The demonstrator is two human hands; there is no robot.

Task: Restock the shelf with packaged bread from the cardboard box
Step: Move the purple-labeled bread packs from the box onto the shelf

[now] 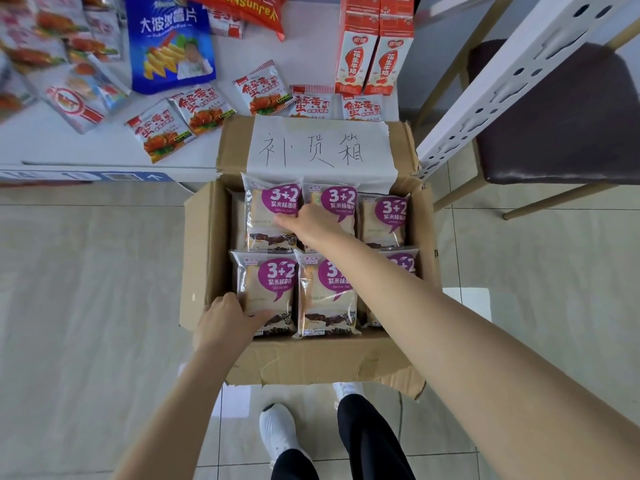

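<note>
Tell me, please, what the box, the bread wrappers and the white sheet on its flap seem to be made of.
The box looks like brown cardboard, matte, with creased, torn flaps. The bread packets seem wrapped in thin glossy plastic film: glare, and bread shows through. The white sheet is probably paper, with handwriting.

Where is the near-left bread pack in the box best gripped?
Its left edge, from above-left: the near-left bread pack lies flat, its right side tight against the neighbouring pack, while a gap shows beside the cardboard box wall. The left hand grips there.
</note>
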